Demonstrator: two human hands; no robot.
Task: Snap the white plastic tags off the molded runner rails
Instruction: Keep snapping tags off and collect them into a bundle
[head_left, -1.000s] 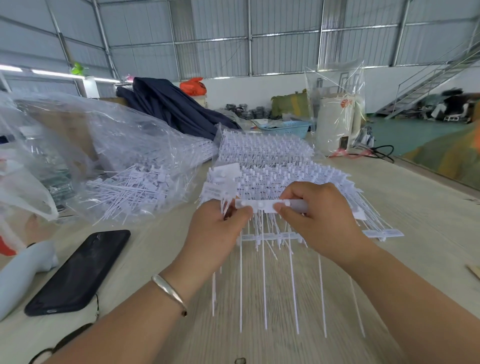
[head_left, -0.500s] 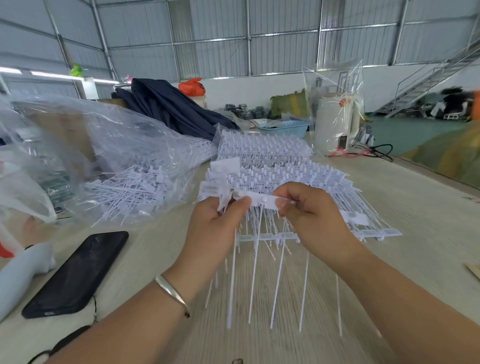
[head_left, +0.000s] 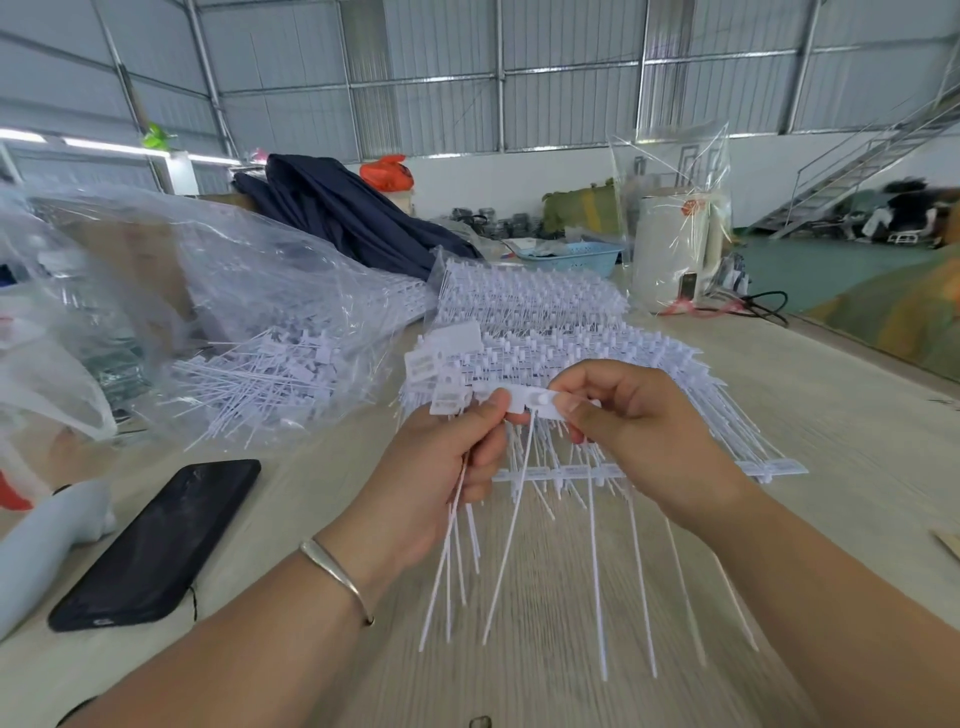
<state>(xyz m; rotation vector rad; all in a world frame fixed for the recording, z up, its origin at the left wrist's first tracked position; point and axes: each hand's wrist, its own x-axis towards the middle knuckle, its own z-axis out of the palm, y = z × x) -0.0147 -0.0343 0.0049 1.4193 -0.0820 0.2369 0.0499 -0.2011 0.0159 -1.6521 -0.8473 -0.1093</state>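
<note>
Over the pale desk (head_left: 779, 415) at frame centre, we pinch one white tag (head_left: 540, 401) between left hand (head_left: 447, 467) and right hand (head_left: 639, 436), both grips clamped on it, mid-snap; next, probably twist it free.

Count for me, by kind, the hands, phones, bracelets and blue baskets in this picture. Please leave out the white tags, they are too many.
Hands: 2, the left hand and the right hand, both pinching one white tag
Phones: 1, the black phone
Bracelets: 1, the silver bracelet
Baskets: 1, the blue basket
Total: 5
</note>
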